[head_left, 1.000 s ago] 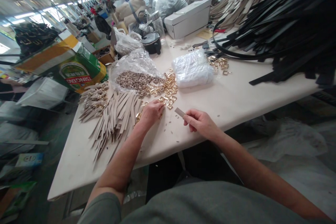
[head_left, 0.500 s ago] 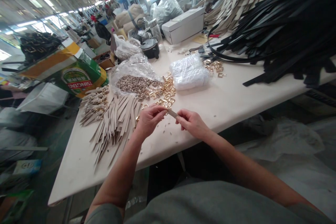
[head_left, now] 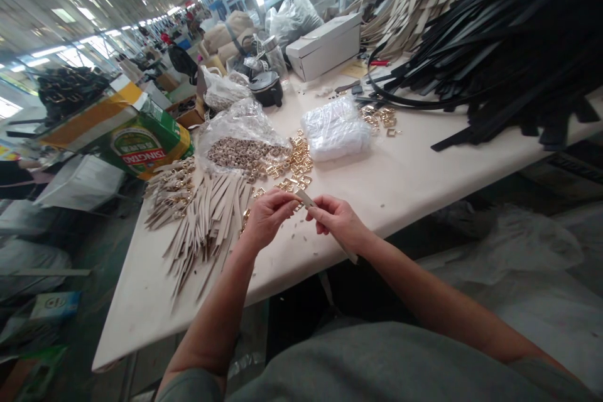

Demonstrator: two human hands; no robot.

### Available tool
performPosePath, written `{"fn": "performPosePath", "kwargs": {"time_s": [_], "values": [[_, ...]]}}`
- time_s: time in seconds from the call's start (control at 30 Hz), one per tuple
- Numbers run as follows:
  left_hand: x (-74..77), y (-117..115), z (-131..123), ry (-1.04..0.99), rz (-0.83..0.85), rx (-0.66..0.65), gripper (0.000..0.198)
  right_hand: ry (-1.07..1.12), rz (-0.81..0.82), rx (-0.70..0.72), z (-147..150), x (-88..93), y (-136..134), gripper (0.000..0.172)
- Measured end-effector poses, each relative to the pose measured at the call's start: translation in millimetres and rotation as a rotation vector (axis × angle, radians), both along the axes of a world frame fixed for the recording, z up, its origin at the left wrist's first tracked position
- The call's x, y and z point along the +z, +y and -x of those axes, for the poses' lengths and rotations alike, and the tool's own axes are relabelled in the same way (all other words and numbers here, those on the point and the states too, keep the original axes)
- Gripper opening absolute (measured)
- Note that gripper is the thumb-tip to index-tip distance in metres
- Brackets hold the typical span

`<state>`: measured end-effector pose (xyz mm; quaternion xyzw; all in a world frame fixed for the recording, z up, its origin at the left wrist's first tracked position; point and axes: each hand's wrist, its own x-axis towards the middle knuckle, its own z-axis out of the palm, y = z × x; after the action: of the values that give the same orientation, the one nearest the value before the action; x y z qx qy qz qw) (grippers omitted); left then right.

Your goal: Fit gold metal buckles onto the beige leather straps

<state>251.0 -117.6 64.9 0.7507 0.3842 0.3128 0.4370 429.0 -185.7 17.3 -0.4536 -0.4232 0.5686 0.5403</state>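
Note:
A narrow beige strap (head_left: 305,198) is pinched in my right hand (head_left: 340,221), its upper end poking out past the thumb. Its lower part (head_left: 348,252) shows below the palm, over the table edge. The thumb and fingers of my left hand (head_left: 269,218) are pressed together right beside that upper end; what they pinch is hidden. Just beyond both hands lie gold buckles (head_left: 299,160) in a loose pile. To the left of my left hand spreads a bundle of beige straps (head_left: 202,220).
A plastic bag (head_left: 240,125) holds small beige loops. Behind my hands sits a clear-wrapped white pack (head_left: 335,129). Black straps (head_left: 499,56) overhang the right side, near a white box (head_left: 324,45). A green carton (head_left: 141,141) stands at the left. Small bits dot the table (head_left: 377,182).
The strap has turned steeper in my right hand, and its lower length now shows below the palm. My right fingers have shifted slightly left; my left hand stays nearly where it was.

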Motion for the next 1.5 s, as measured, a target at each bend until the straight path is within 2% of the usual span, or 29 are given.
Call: {"fn": "performPosePath", "kwargs": {"time_s": [0.2,0.37,0.47,0.57,0.7,0.9,1.03,1.17,1.27,1.5], "values": [[-10.5,-3,-6,-0.071,0.034,0.036,0.021,0.125,0.040,-0.011,10,3.4,6,0.031],[-7.7,-8,-10,-0.011,-0.058,0.039,0.017,0.238,0.036,-0.060,16,2.5,6,0.035],[-7.4,-12,-13,-0.013,-0.086,0.087,0.018,0.259,0.038,-0.117,18,4.8,3,0.036],[-11.5,-16,-16,-0.100,-0.014,0.168,0.025,0.295,0.046,-0.171,19,6.4,2,0.037],[-16.7,-20,-20,-0.178,0.062,0.212,0.027,0.341,0.053,-0.169,21,5.2,3,0.036],[-10.8,-20,-21,-0.208,0.130,0.209,0.027,0.369,0.035,-0.123,23,2.2,2,0.037],[-2.1,-18,-19,-0.209,0.128,0.237,0.025,0.311,0.040,-0.119,19,-3.2,2,0.038],[3.5,-17,-17,-0.226,0.163,0.194,0.026,0.106,0.018,-0.073,14,-9.3,4,0.027],[4.3,-16,-16,-0.227,0.173,0.168,0.026,0.005,-0.045,-0.002,12,-10.3,4,0.023],[0.8,-10,-12,-0.210,0.176,0.228,0.024,-0.084,-0.128,0.098,9,-7.1,-2,0.022]]}}
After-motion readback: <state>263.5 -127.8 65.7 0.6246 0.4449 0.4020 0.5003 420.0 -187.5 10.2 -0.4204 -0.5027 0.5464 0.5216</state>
